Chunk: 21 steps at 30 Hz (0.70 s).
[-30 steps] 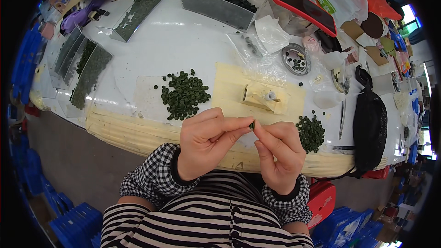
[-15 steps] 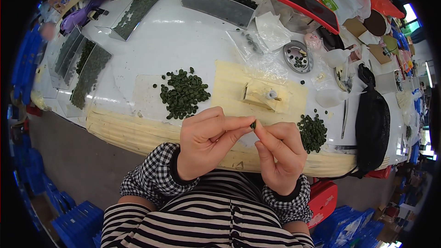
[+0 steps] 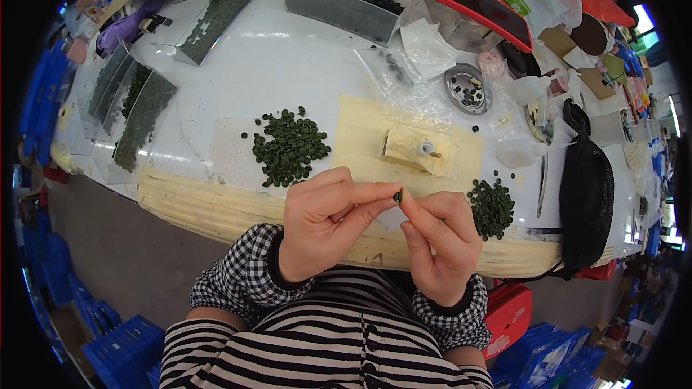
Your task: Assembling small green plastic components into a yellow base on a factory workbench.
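Observation:
My left hand (image 3: 324, 220) pinches a small dark green disc (image 3: 397, 197) on edge between thumb and index finger, just in front of the table's near edge. From the other side, the fingertip of my right hand (image 3: 443, 238) presses against the same disc; its thumb sits lower and the other fingers are curled. A heap of similar green discs (image 3: 288, 145) lies beyond my left hand. A smaller pile of discs (image 3: 491, 209) is to the right of my right hand. Straight beyond my hands, a small block-shaped fixture (image 3: 411, 150) with a short upright post stands on a yellowish sheet (image 3: 353, 119).
Clear trays of discs stand at the far left (image 3: 148, 119), back left (image 3: 216, 20) and back middle (image 3: 342, 9). A red-cased phone (image 3: 481, 9) leans at the back right. Nearby are a round metal dish (image 3: 467, 88), a black mesh pouch (image 3: 585, 194) and tweezers (image 3: 541, 186).
Both hands keep the same hold on the disc. The whole view has shifted very slightly; nothing else visibly differs.

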Motion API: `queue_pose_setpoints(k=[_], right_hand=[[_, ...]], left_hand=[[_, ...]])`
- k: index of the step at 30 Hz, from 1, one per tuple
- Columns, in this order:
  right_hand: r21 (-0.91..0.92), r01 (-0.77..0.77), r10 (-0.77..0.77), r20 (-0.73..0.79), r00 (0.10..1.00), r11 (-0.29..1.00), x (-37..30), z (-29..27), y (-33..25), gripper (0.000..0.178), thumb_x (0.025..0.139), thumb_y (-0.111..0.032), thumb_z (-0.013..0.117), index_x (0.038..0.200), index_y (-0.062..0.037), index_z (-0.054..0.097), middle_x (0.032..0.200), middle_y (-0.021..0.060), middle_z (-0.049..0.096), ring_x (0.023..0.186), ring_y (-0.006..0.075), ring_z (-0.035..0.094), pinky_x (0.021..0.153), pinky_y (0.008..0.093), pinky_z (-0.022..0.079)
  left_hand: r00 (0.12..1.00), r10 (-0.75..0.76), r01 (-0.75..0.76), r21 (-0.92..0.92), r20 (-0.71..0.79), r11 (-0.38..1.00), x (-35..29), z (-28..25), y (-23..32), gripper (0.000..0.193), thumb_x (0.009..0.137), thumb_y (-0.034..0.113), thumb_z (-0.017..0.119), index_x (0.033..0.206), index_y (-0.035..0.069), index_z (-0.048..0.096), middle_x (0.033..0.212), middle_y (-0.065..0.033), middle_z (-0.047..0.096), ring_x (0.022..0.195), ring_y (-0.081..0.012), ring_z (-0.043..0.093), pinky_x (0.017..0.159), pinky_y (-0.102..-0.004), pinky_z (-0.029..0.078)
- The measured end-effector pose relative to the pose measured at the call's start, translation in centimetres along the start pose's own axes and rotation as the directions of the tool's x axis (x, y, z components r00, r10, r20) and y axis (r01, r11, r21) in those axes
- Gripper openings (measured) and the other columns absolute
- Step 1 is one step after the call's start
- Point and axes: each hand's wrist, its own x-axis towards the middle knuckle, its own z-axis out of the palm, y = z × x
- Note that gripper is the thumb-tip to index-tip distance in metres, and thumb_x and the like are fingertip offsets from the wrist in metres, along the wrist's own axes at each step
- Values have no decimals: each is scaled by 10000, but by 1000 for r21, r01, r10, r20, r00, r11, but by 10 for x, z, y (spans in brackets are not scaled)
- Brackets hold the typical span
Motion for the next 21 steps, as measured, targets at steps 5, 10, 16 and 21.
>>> queue_pose_setpoints(k=[5, 10, 16, 21], right_hand=[[16, -7, 7, -7, 1000, 1000, -1, 0, 0, 373, 738, 24, 731, 1108, -11, 705, 866, 76, 637, 758, 236, 567, 670, 316, 473], [83, -43, 43, 0, 999, 996, 0, -2, 2, 348, 753, 24, 718, 1099, -10, 707, 863, 81, 635, 754, 236, 564, 665, 310, 462], [63, -38, 40, -28, 999, 997, -2, 1, 3, 343, 759, 23, 714, 1101, -10, 706, 864, 88, 635, 755, 241, 563, 668, 316, 458], [52, -27, 29, -34, 999, 998, -1, 1, 3, 345, 761, 20, 713, 1105, -6, 703, 867, 88, 638, 754, 243, 563, 674, 320, 459]], left_hand=[[1000, -10, 10, -8, 3, 1000, 0, 1, -1, 281, 778, -33, 748, 1043, 61, 743, 603, 15, 430, 528, -64, 364, 467, -224, 272], [995, -92, 93, -34, 42, 995, 1, -2, 2, 286, 776, -21, 754, 1049, 62, 742, 602, 20, 416, 520, -58, 346, 467, -222, 259], [1000, -14, 15, -16, 20, 1000, -1, 0, -1, 284, 758, -12, 778, 1032, 52, 742, 607, 20, 425, 517, -51, 344, 465, -221, 258], [1000, 7, -7, -10, 3, 1000, -1, 1, 1, 276, 734, -25, 796, 997, 43, 743, 616, 21, 453, 515, -44, 351, 455, -215, 253]])
